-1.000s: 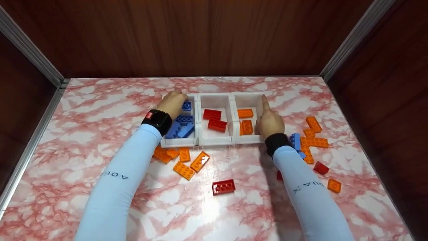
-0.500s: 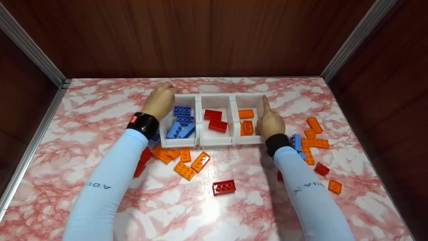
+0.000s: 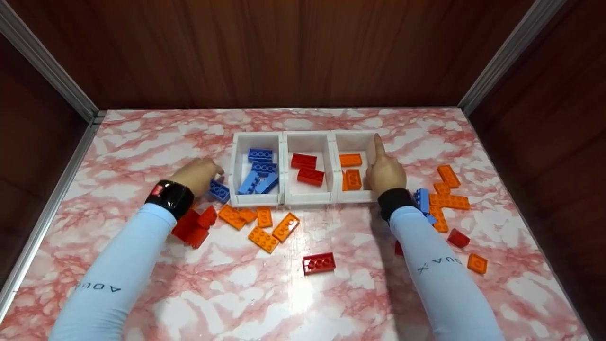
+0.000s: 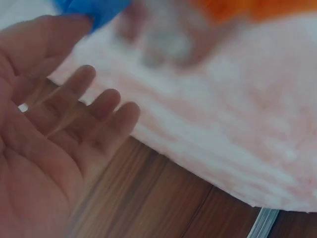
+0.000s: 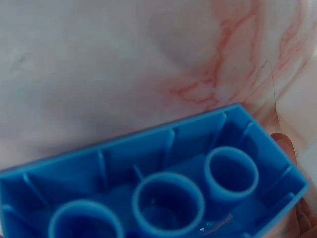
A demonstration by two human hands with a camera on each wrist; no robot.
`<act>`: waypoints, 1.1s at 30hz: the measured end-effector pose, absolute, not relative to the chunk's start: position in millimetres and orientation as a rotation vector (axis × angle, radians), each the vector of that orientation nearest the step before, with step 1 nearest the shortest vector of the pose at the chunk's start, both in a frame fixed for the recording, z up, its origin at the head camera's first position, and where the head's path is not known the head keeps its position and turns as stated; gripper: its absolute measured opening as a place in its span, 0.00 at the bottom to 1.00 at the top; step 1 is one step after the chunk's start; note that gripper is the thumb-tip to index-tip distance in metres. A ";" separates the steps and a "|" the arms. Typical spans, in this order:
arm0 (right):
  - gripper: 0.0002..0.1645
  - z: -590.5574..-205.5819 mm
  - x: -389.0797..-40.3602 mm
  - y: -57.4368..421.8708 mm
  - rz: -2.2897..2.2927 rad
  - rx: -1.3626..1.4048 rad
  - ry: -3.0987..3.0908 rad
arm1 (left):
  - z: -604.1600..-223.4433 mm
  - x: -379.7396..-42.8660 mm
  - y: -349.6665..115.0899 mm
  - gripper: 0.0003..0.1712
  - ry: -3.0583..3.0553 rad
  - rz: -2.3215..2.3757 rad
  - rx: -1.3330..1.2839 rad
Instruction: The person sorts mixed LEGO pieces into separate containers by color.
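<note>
My left hand (image 3: 196, 174) is just behind a blue brick (image 3: 219, 191) on the table, left of a white three-compartment box (image 3: 285, 201). In the left wrist view its fingers (image 4: 106, 106) are loosely bent, and the thumb overlaps a blue brick (image 4: 96, 10); contact is unclear. My right hand (image 3: 387, 174) holds the box's right wall, index finger straight along the rim, other fingers mostly hidden. Blue bricks (image 3: 260, 155) lie in the left compartment, red bricks (image 3: 303, 161) in the middle, orange bricks (image 3: 352, 180) in the right. An underside-up blue brick (image 5: 168, 203) fills the right wrist view.
Red bricks (image 3: 191, 229) lie beside my left wrist. Several orange bricks (image 3: 262, 239) are in front of the box, with a lone red brick (image 3: 318, 263) nearer. Right of my right arm are mixed bricks (image 3: 450, 201). Dark wooden walls (image 3: 284, 57) enclose the table.
My left hand has come out of the left compartment and moved left and nearer, down to the table by the blue brick. My right hand stays at the box's right wall.
</note>
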State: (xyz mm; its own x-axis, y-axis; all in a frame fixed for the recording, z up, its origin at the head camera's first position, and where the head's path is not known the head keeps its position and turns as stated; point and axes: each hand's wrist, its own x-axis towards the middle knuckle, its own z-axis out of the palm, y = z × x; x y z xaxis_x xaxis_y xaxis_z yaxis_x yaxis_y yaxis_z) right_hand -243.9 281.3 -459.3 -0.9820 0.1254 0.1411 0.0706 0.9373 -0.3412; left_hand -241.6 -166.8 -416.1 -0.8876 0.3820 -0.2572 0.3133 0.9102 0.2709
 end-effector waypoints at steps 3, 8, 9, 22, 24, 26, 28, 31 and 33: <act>0.51 -459.1 -243.0 281.8 0.506 -0.157 -2.941 | -421.1 -235.5 -164.8 0.28 2.707 0.353 0.503; 0.50 -460.8 -242.8 282.2 0.490 -0.117 -2.910 | -422.1 -230.1 -163.7 0.26 2.648 0.334 0.523; 0.49 -461.7 -242.6 282.3 0.487 -0.106 -2.900 | -421.9 -228.8 -164.0 0.25 2.633 0.329 0.529; 0.50 -459.1 -242.5 279.7 0.506 -0.129 -2.915 | -429.4 -219.2 -175.4 0.06 2.706 0.379 0.597; 0.50 -459.4 -242.7 279.6 0.503 -0.131 -2.921 | -424.9 -220.0 -180.1 0.06 2.766 0.403 0.554; 0.50 -459.5 -242.8 279.5 0.496 -0.126 -2.920 | -416.9 -221.4 -185.4 0.09 2.847 0.438 0.478; 0.50 -459.6 -242.7 279.7 0.486 -0.122 -2.916 | -405.1 -222.9 -188.9 0.11 2.920 0.492 0.403; 0.50 -459.5 -242.5 280.2 0.478 -0.117 -2.905 | -387.1 -226.0 -188.0 0.19 3.010 0.569 0.353; 0.50 -460.0 -242.3 280.7 0.476 -0.117 -2.899 | -376.9 -228.2 -180.5 0.26 3.041 0.619 0.340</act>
